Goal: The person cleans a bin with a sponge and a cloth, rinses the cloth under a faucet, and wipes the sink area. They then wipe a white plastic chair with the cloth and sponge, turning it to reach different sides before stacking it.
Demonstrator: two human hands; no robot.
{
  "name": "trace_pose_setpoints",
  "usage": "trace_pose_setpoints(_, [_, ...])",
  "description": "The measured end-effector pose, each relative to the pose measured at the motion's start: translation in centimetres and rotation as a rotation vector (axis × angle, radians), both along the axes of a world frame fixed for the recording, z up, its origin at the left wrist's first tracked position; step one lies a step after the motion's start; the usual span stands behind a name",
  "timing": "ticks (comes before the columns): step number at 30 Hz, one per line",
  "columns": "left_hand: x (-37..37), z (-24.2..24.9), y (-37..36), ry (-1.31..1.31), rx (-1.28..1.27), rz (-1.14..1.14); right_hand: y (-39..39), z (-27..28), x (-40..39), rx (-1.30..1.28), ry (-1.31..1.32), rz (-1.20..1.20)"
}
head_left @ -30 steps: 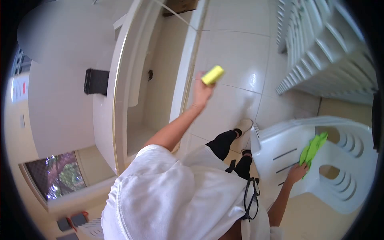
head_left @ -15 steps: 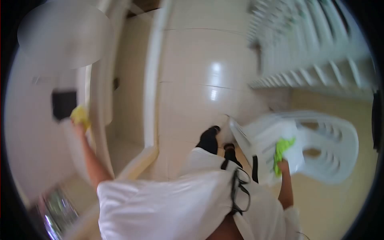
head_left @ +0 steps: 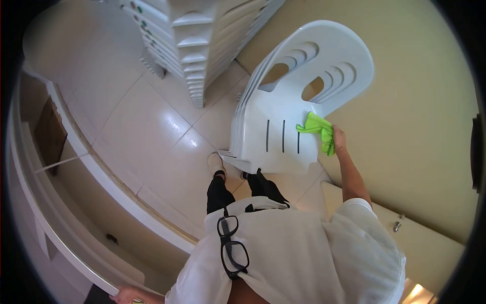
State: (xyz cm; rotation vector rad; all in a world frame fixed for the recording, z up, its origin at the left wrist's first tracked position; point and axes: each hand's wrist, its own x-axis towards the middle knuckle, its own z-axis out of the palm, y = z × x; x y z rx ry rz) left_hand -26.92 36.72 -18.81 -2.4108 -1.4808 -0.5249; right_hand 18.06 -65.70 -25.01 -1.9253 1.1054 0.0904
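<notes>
My right hand (head_left: pixel 340 141) is closed round a bunched bright green cloth (head_left: pixel 320 129). The cloth hangs at the right side of the seat of a white plastic chair (head_left: pixel 258 139), the top one of a short nested stack. At the bottom left edge, my left hand (head_left: pixel 126 294) is beside a long pale ledge (head_left: pixel 76 258). Its fingers look curled, and only a sliver of the yellow cloth (head_left: pixel 137 300) shows there, the rest being hidden or cut off by the frame.
A tall stack of white plastic chairs (head_left: pixel 195 55) stands ahead on the tiled floor (head_left: pixel 167 121). A beige wall (head_left: pixel 410 111) runs along the right, with a door (head_left: pixel 374 207) and its handle at lower right. A pair of glasses (head_left: pixel 234 248) hangs from my shirt.
My view has swung right, bringing the chairs towards the middle. The left hand has shifted to the bottom left edge, its yellow cloth now mostly hidden. The green cloth stays in my right hand.
</notes>
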Motion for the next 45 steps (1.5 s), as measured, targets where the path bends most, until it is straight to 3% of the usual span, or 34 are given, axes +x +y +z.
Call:
trace_pose_setpoints(2, [21.3, 0.0, -17.1, 0.266, 0.244, 0.222, -0.3, 0.7, -1.5, -0.008, -0.060, -0.039])
trace_pose_setpoints(3, [20.6, -6.5, -14.3, 0.060, 0.162, -0.224, -0.3, 1.0, -2.0, -0.016, -0.116, -0.054])
trace_pose_setpoints(4, [26.4, -8.4, -18.6, -0.358, -0.460, -0.542, 0.2, 1.8, -2.2, -0.016, -0.131, -0.073])
trace_pose_setpoints(5, [31.0, -9.1, -25.6, -0.312, -0.611, -0.528, 1.0, 3.2, -2.0, -0.082, -0.179, 0.064])
trace_pose_setpoints(6, [35.1, -11.6, -29.0, -0.365, -1.039, -0.443, 1.9, 4.6, -1.8, -0.149, -0.222, 0.201])
trace_pose_setpoints(7, [37.6, -16.7, -31.0, -0.310, -1.184, -0.726, 3.0, 6.4, -1.4, -0.145, -0.228, 0.189])
trace_pose_setpoints(8, [41.6, -17.3, -34.8, -0.095, -1.316, -0.883, 4.2, 8.5, -0.6, -0.193, -0.182, 0.304])
trace_pose_setpoints(9, [45.0, -16.7, -40.4, -0.057, -1.512, -0.880, 5.0, 9.1, 0.1, -0.237, -0.138, 0.420])
trace_pose_setpoints(10, [47.7, -17.0, -44.4, 0.022, -1.555, -1.066, 5.4, 8.3, 0.7, -0.227, -0.143, 0.416])
trace_pose_setpoints(12, [52.0, -16.6, -51.6, 0.241, -1.534, -1.295, 6.0, 6.6, 2.5, -0.811, -0.331, 0.682])
trace_pose_setpoints(14, [54.1, -14.4, -58.1, 0.264, -1.816, -1.247, 8.2, 5.0, 4.5, -0.484, -0.312, 0.696])
trace_pose_setpoints(16, [55.1, -10.7, -62.2, 0.482, -2.231, -0.761, 11.3, 3.6, 6.0, -0.049, -0.431, 0.604])
trace_pose_setpoints(17, [54.8, -9.5, -63.7, 0.484, -2.219, -0.756, 12.8, 4.2, 6.5, -0.036, -0.435, 0.602])
trace_pose_setpoints(19, [54.0, -8.0, -65.4, -0.041, -2.804, -0.153, 14.7, 6.3, 7.3, 0.315, -0.413, 0.667])
trace_pose_setpoints(20, [53.9, -7.9, -65.5, -0.033, -2.790, -0.154, 14.4, 5.9, 7.6, 0.327, -0.419, 0.659])
trace_pose_setpoints(22, [53.2, -8.1, -65.6, -0.350, -3.010, -0.088, 13.4, 5.0, 8.4, 0.546, -0.309, 0.686])
trace_pose_setpoints(23, [52.6, -8.7, -65.8, -0.340, -3.002, -0.081, 12.6, 3.8, 8.8, 0.556, -0.307, 0.679])
trace_pose_setpoints(25, [50.8, -10.7, -66.7, -0.348, -2.221, 0.007, 10.9, 0.0, 8.9, 0.005, -0.149, 0.613])
trace_pose_setpoints(26, [50.0, -11.6, -67.2, -0.341, -1.830, 0.040, 10.2, -2.4, 8.4, 0.015, -0.147, 0.615])
trace_pose_setpoints(27, [49.2, -12.3, -67.7, -0.343, -1.822, 0.044, 9.6, -5.1, 7.7, -0.226, -0.230, 0.581])
trace_pose_setpoints(28, [48.4, -12.9, -68.3, -0.358, -1.564, -0.350, 9.4, -6.9, 7.2, -0.466, -0.313, 0.536])
trace_pose_setpoints(29, [47.9, -13.3, -69.1, -0.359, -1.270, -0.711, 9.5, -7.6, 6.7, -0.458, -0.313, 0.538])
trace_pose_setpoints(31, [48.0, -11.8, -71.8, -0.185, -1.193, -1.206, 10.4, -8.4, 4.8, -0.431, -0.222, 0.530])
trace_pose_setpoints(33, [49.4, -12.9, -73.9, 0.215, -1.033, -1.613, 11.7, -10.5, 2.6, -0.465, -0.157, 0.552])
trace_pose_setpoints(34, [50.0, -14.6, -75.1, 0.211, -1.031, -1.613, 12.2, -11.7, 2.1, -0.506, -0.091, 0.569])
trace_pose_setpoints(36, [51.1, -18.4, -77.2, 0.444, -0.642, -1.688, 13.2, -13.5, 2.0, -0.631, -0.066, 0.533])
trace_pose_setpoints(37, [52.1, -19.6, -77.9, 0.442, -0.644, -1.683, 13.1, -14.3, 2.1, -0.753, -0.039, 0.496])
trace_pose_setpoints(39, [54.7, -20.8, -78.9, 0.385, -0.571, -1.874, 12.0, -15.2, 4.9, -0.754, -0.087, 0.488])
trace_pose_setpoints(40, [55.9, -21.2, -79.2, 0.397, -0.568, -1.865, 11.7, -15.6, 6.6, -0.752, -0.131, 0.474])
trace_pose_setpoints(44, [56.8, -21.1, -79.8, 0.317, -0.637, -1.657, 11.7, -16.0, 11.1, -0.720, -0.275, 0.712])
trace_pose_setpoints(45, [55.5, -21.1, -79.3, 0.308, -0.660, -1.481, 12.3, -16.3, 11.4, -0.551, -0.358, 0.871])
